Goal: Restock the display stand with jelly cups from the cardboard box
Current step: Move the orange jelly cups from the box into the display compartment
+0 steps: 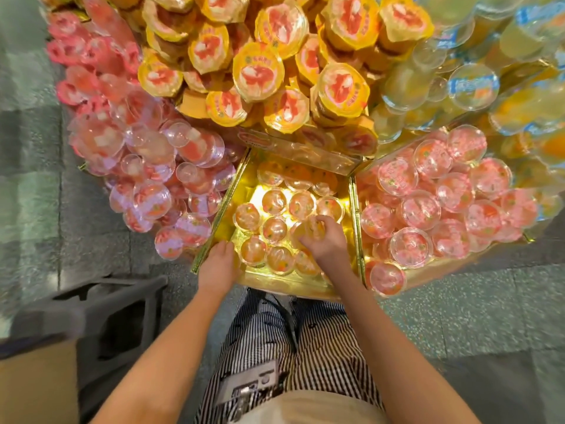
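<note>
Gold tray (284, 283): right grip (324, 244) holds a cup (316, 228) over its right half; left grip (218, 264) touches the near-left corner, state unclear.

A shop: a tiered display stand (356, 209) with gold-edged compartments fills the upper frame, heaped with identical jelly cups (274, 228) sorted by kind, yellow-lidded cups (258, 71) top centre, pink cups (428, 191) right; a cardboard box (36, 390) stands lower left on speckled floor (458, 319)
</note>
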